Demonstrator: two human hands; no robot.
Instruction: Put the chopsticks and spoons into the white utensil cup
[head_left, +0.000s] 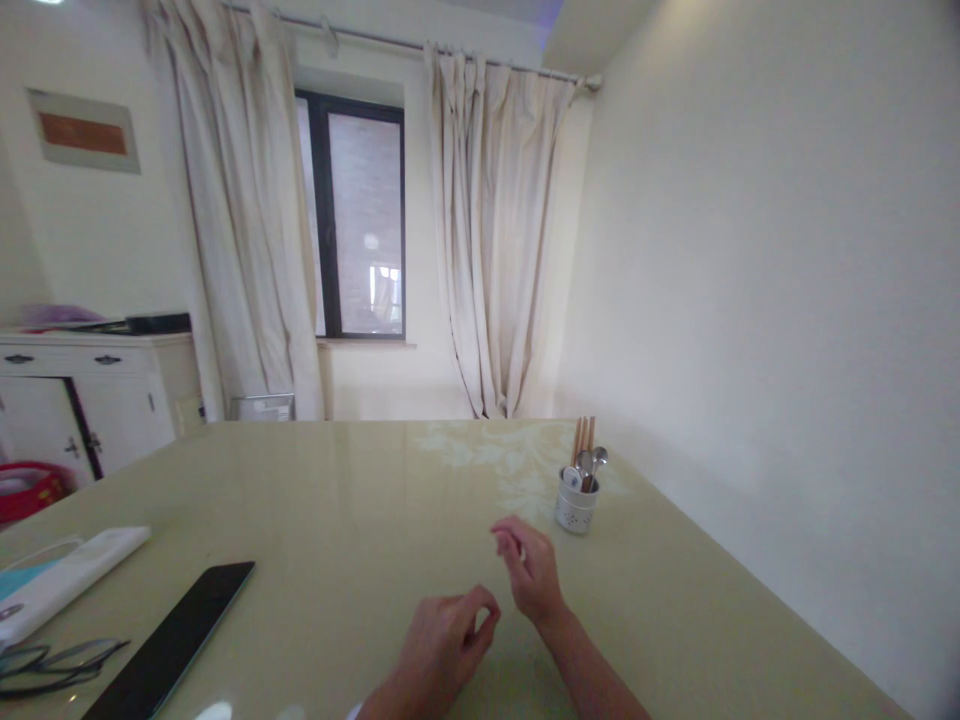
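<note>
My left hand (446, 640) hovers low over the pale green table (337, 500) near its front edge, fingers curled with thumb and fingertips pinched together; nothing shows in them. My right hand (529, 572) is just beyond it, raised a little, fingers bent inward and slightly blurred; I see nothing held there. A small white holder (576, 505) with chopsticks and spoons stands upright on the table just past my right hand, toward the right wall.
A black tablet (176, 638) lies at the front left, glasses (52, 665) and a white flat box (67, 580) beside it. A white cabinet (90, 395) stands at far left, a curtained window (360, 215) behind the table, a bare wall to the right.
</note>
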